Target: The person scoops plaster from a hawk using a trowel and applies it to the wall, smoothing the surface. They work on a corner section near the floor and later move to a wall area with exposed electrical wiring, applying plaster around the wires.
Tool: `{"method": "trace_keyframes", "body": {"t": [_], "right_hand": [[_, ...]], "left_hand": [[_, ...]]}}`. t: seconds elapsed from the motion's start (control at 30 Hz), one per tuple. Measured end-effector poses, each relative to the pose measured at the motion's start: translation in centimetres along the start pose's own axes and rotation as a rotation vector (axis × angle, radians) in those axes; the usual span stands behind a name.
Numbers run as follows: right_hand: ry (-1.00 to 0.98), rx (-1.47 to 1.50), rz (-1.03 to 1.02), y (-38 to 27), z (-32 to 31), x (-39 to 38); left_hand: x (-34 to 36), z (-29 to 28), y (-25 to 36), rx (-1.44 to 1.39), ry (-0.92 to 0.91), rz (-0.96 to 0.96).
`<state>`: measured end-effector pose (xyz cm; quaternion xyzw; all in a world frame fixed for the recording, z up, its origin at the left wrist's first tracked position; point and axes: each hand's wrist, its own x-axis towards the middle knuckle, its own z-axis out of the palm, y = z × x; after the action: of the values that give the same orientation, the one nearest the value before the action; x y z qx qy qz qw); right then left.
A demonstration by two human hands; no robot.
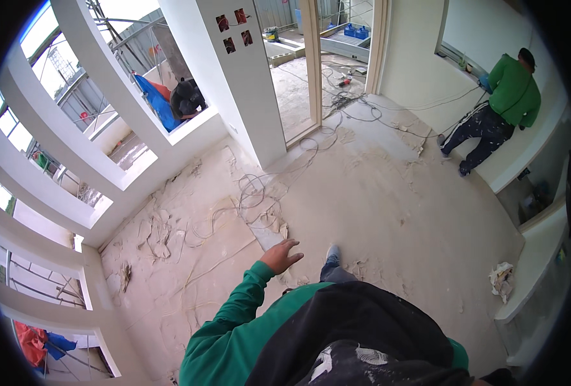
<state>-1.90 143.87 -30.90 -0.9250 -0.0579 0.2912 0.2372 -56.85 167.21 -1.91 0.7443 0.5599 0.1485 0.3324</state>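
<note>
My left hand (281, 257) reaches out in front of my body, palm down, in a green sleeve (237, 299). Its fingers are apart and hold nothing. Below it lies the dusty floor covering (221, 270), torn and wrinkled in places. Closest to the hand on the floor are ragged scraps and loose cables (252, 196). One of my shoes (333, 253) shows just right of the hand. My right hand is out of view, somewhere beyond my dark top (356, 315).
A co-worker in green (510, 90) stands at the right wall by a window opening. Another person (185, 100) crouches outside the left openings. Cables trail toward the doorway frame (313, 58). A white pillar (234, 83) has open socket boxes. Crumpled paper (501, 282) lies at right.
</note>
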Motion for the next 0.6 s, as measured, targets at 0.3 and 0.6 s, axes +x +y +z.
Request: {"method": "trace_keyframes", "body": {"t": [0.3, 0.6], "right_hand": [[-0.254, 0.140, -0.426, -44.0, 18.6, 13.9], [-0.847, 0.900, -0.434, -75.9, 27.2, 5.7]], "left_hand": [[25.1, -14.9, -1.3, 0.221, 0.378, -0.040], [48.5, -37.2, -5.7, 0.474, 0.762, 0.037]]}}
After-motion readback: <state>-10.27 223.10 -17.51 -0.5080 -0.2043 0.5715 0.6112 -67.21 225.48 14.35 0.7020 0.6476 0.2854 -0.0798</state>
